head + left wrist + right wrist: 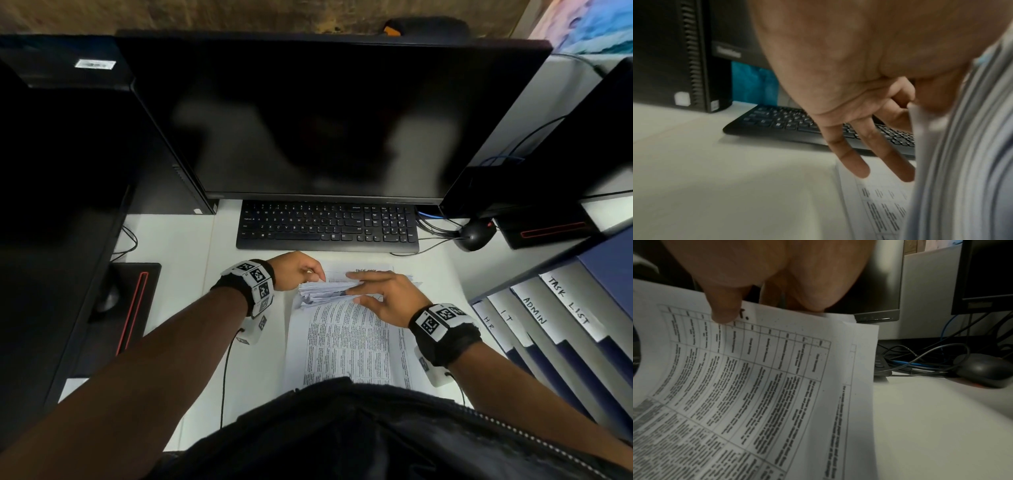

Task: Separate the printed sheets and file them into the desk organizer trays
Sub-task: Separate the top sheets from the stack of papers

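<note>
I am working a stack of printed sheets (pixel 346 329) lying on the desk (pixel 178 267) just in front of the keyboard (pixel 327 226), with the far ends bent up and fanned. My left hand (pixel 294 270) is pinching the raised edges of that fan; my right hand (pixel 380 294) is gripping the lifted bundle, fingers over its top, thumb pressing on the page. The paper is light, thin and floppy, and I judge the sheets will cling together and slide, so a corner or short edge is the place to peel one free without creasing it. The desk organizer trays (pixel 555 318), labelled HR, IT, ADMIN and TASK LIST, are standing to my right, apart from the stack.

The head view is showing both hands and the trays. The left wrist view is showing layered sheet edges (pixel 962 146) close up. The right wrist view is showing the printed table curling under my thumb (pixel 723 308), and the mouse (pixel 986 369).
</note>
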Demonstrator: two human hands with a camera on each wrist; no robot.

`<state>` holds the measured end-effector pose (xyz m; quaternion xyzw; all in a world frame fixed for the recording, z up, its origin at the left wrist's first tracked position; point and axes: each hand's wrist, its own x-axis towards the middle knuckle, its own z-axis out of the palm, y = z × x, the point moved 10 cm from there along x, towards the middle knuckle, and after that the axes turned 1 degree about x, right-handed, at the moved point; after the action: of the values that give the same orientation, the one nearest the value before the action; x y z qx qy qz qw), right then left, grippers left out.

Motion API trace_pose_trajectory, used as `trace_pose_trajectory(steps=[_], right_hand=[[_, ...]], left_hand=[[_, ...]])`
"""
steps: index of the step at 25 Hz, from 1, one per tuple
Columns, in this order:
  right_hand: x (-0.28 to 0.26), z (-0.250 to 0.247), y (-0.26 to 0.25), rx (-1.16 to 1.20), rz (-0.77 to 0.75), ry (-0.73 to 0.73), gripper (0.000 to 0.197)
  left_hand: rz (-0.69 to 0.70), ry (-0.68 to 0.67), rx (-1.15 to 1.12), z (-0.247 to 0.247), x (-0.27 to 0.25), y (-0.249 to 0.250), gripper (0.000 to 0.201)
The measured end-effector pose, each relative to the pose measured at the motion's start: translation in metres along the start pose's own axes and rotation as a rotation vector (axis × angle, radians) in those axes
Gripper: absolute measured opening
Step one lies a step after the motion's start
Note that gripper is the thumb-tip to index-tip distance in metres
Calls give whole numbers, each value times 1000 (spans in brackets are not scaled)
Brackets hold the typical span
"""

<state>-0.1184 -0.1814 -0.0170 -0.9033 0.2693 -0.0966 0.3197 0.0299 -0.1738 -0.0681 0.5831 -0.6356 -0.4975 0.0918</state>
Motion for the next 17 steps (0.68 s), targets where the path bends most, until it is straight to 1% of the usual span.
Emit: trace_pose_trajectory(steps=[1, 3, 4, 5, 6, 7, 9, 10, 14, 15, 17], right_hand=[[0, 0, 0, 2, 7, -1, 22], [0, 3, 3, -12, 22, -34, 24], [1, 5, 4, -22, 24, -51, 24], [1, 5, 4, -26, 25, -59, 24], [2, 4, 4, -24, 23, -57, 24], [3, 3, 1, -23, 14, -47, 24], [4, 2, -4, -32, -22, -26, 23], [4, 3, -5, -28, -25, -30, 23], [5, 7, 1, 31, 32, -69, 23], [5, 6, 1, 16, 19, -61, 23], [6, 5, 0, -7, -6, -42, 24]], left_hand=[[-15, 32, -62, -3, 0, -2, 17], [-62, 172, -148, -14, 0, -15, 27], [-104, 257, -102, -21, 0, -25, 30], [-157, 321, 13, -26, 0, -36, 31], [-213, 335, 138, -27, 1, -47, 34], [-259, 307, 220, -23, 3, -55, 38], [-310, 230, 263, -13, 8, -68, 41], [-310, 228, 253, -11, 9, -69, 38], [-195, 318, 249, -18, 7, -48, 18], [-158, 316, 235, -19, 7, -42, 16], [-84, 247, 135, -14, 6, -31, 18]])
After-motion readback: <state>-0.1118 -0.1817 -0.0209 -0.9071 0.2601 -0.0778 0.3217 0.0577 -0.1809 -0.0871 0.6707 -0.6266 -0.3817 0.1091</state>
